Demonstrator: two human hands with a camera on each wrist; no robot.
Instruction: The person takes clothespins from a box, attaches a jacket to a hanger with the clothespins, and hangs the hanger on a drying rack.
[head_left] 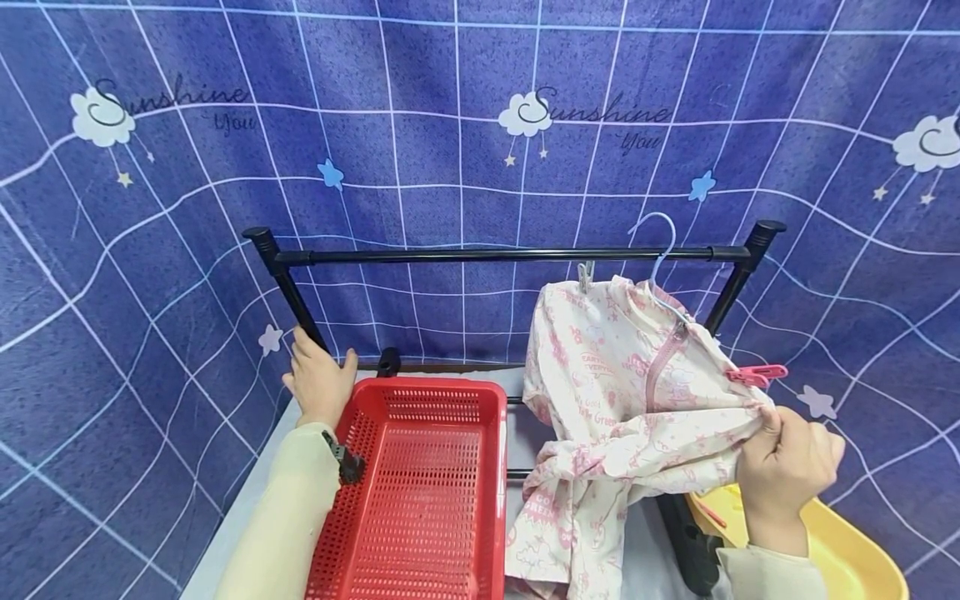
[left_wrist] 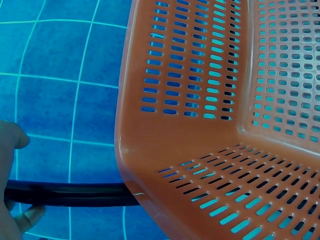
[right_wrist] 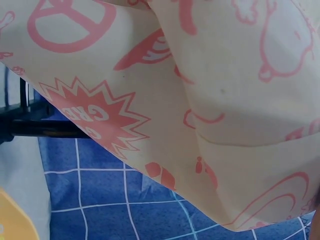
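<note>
A white jacket (head_left: pixel 592 358) with pink prints and a front zipper hangs on a light-blue hanger (head_left: pixel 660 225), its hook at the black rail. My right hand (head_left: pixel 793 458) grips the end of a sleeve, pulling it out to the right. That printed cloth (right_wrist: pixel 130 100) fills much of the right wrist view. A pink clothespin (head_left: pixel 756 375) sits at the shoulder on the right, and a grey clip (head_left: pixel 586 275) on the other shoulder. My left hand (head_left: pixel 321 379) holds the left post of the black clothes rack (head_left: pixel 450 256), its fingers beside the pole (left_wrist: pixel 70 194) in the left wrist view.
A red perforated basket (head_left: pixel 504 467) stands between my left arm and the jacket. The yellow tub (head_left: pixel 855 550) at lower right is partly hidden by my right arm. Behind the rack hangs a blue grid-patterned curtain (head_left: pixel 450 167). A black rack foot (head_left: pixel 693 542) lies below the sleeve.
</note>
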